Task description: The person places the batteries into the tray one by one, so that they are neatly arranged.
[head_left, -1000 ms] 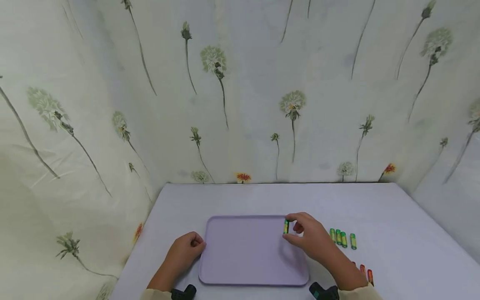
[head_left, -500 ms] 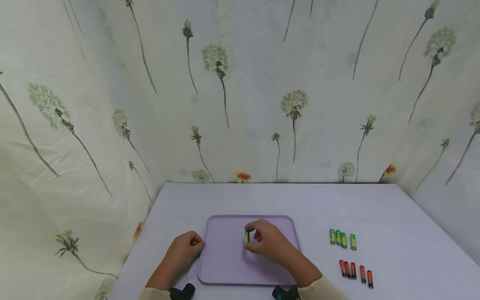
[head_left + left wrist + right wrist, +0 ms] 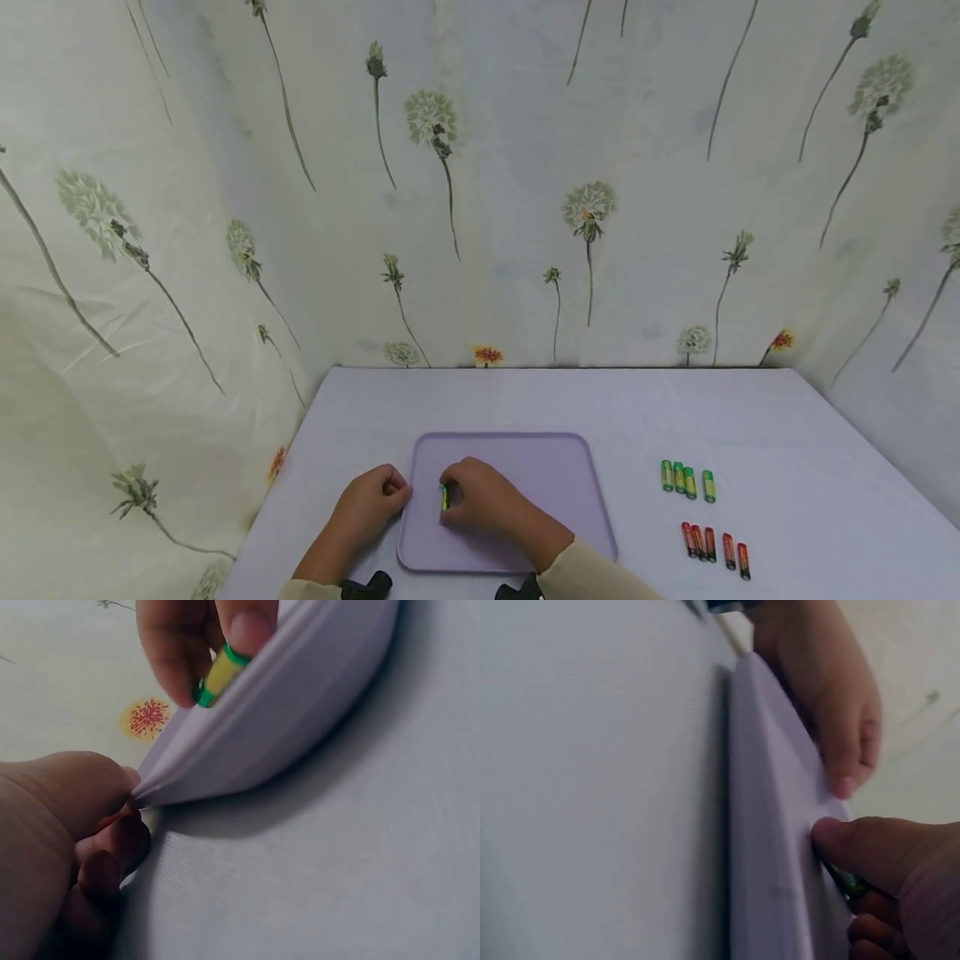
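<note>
A green-and-yellow battery (image 3: 445,498) stands between the thumb and fingers of my right hand (image 3: 491,502), low over the left part of the purple tray (image 3: 551,467). In the left wrist view the same battery (image 3: 223,673) shows above the tray's side wall; whether it touches the tray floor I cannot tell. My left hand (image 3: 367,502) pinches the tray's left rim, with the thumb (image 3: 90,784) on top and the other fingers curled at the outer side. Most of the battery is hidden by the hand in the right wrist view.
Several green batteries (image 3: 689,483) lie in a row on the white table (image 3: 795,467), right of the tray. Nearer the front, several red-and-black batteries (image 3: 709,544) lie in another row. A dandelion-patterned curtain (image 3: 495,208) hangs behind the table.
My right hand has carried the battery leftward from the tray's right edge to its left part, and lower. My left hand has stayed on the rim.
</note>
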`<action>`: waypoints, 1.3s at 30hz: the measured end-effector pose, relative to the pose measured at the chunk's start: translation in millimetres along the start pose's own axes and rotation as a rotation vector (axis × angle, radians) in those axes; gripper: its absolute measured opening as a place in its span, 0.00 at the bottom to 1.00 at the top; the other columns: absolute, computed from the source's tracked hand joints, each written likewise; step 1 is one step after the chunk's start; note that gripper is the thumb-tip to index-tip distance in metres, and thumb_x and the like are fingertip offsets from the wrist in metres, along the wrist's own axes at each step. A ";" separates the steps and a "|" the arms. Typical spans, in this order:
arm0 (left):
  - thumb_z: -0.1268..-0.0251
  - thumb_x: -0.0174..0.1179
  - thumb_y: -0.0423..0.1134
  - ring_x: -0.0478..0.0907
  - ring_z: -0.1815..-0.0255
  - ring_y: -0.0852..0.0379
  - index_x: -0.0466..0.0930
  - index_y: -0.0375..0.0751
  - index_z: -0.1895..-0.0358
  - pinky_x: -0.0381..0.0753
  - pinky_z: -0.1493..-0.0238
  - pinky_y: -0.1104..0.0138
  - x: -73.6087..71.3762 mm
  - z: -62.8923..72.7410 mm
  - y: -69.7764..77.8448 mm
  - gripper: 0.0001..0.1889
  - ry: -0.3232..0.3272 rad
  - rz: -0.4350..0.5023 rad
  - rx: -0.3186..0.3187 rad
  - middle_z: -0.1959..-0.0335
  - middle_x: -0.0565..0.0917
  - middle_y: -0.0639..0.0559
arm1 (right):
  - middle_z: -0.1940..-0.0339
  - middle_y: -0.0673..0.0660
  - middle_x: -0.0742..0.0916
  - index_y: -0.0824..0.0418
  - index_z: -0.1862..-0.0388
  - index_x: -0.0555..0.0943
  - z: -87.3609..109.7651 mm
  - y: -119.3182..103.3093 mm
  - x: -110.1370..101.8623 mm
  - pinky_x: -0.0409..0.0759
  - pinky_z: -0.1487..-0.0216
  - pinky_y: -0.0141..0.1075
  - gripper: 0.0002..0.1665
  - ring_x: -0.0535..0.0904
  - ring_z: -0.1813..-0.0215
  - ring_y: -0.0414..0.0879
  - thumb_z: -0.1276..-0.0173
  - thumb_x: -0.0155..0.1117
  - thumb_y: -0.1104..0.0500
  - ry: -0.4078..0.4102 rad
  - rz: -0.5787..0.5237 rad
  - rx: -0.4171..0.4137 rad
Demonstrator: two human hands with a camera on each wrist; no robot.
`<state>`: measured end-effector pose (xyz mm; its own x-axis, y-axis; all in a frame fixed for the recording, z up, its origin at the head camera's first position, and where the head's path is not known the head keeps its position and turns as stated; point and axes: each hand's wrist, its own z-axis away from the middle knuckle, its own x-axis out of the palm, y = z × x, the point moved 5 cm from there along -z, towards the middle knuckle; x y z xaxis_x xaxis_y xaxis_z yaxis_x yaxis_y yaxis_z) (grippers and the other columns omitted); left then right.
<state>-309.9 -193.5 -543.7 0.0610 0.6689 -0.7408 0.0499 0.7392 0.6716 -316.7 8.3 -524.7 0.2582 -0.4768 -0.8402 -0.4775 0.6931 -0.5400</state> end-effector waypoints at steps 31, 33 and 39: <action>0.28 0.66 0.46 0.73 0.70 0.60 0.81 0.52 0.66 0.70 0.65 0.63 1.7 -0.8 -3.8 0.07 -0.012 0.015 0.058 0.73 0.79 0.61 | 0.51 0.46 0.88 0.55 0.41 0.83 -21.2 -35.3 26.8 0.80 0.44 0.40 0.35 0.83 0.48 0.41 0.46 0.87 0.48 0.106 0.047 0.018; 0.29 0.66 0.46 0.73 0.70 0.60 0.81 0.51 0.65 0.70 0.65 0.63 1.4 -1.0 -3.6 0.07 -0.009 0.008 0.059 0.73 0.80 0.61 | 0.51 0.46 0.88 0.54 0.41 0.83 -20.7 -35.6 26.7 0.80 0.45 0.40 0.36 0.83 0.49 0.41 0.47 0.87 0.48 0.113 0.056 0.018; 0.29 0.66 0.46 0.74 0.69 0.60 0.81 0.52 0.65 0.70 0.64 0.62 0.9 -2.2 -4.0 0.07 -0.003 -0.007 0.042 0.72 0.80 0.61 | 0.52 0.47 0.87 0.55 0.39 0.83 -20.8 -32.9 26.8 0.80 0.45 0.39 0.38 0.81 0.49 0.40 0.48 0.88 0.47 0.101 0.037 0.012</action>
<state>-312.2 -195.6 -547.0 0.0640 0.6634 -0.7455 0.0924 0.7399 0.6663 -311.5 -38.4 -528.5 0.1543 -0.5019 -0.8510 -0.4746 0.7178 -0.5094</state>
